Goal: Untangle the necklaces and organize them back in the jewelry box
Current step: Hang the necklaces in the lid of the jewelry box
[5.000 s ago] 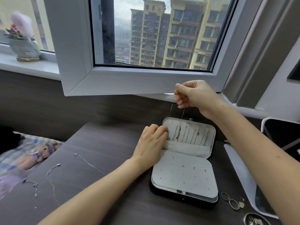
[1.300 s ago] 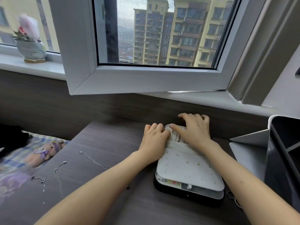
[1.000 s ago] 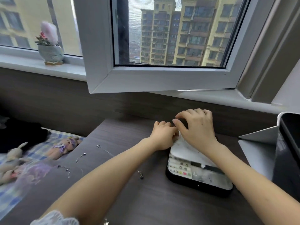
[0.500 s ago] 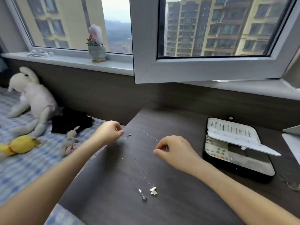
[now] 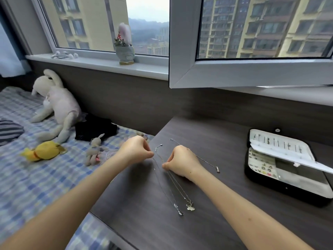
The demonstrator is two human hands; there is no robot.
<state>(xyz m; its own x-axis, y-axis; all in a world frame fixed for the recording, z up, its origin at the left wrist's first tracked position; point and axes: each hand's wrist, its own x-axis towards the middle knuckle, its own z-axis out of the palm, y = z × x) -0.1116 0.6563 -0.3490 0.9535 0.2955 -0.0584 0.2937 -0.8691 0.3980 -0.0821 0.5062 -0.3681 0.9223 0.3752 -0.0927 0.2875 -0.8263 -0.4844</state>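
Necklaces [image 5: 173,186], thin and silver-coloured, lie in a tangled bunch on the dark wood-grain worktop [image 5: 162,231] right in front of me. Their fine chains run side by side from between my hands down toward me. At the near end sit two small pendants just beside each other, a drop-shaped pendant [image 5: 180,212] and a butterfly-like pendant [image 5: 190,208]. My left hand [image 5: 136,149] is curled into a fist, its grip pinched on a chain at the far end of the bunch, close to a small clasp. My right hand [image 5: 182,162] sits low over the worktop, with thumb and forefinger clamped together on the strands a little nearer to me. Both grips are closed on the necklaces, and the hands are near each other but apart. A separate chain [image 5: 207,162] passes behind my right hand and lies stretched out to the right. The black jewelry box [image 5: 270,183] with pale lining stands open at the right side of the worktop, well apart from my hands. Its lid panel shows a row of hanging pieces, and a pale flap is lifted over a tray of small items. To my left is a bed with a blue checked sheet [image 5: 36,177], carrying a white plush rabbit [image 5: 59,103], a yellow plush toy [image 5: 42,150] and a black cloth [image 5: 95,129].
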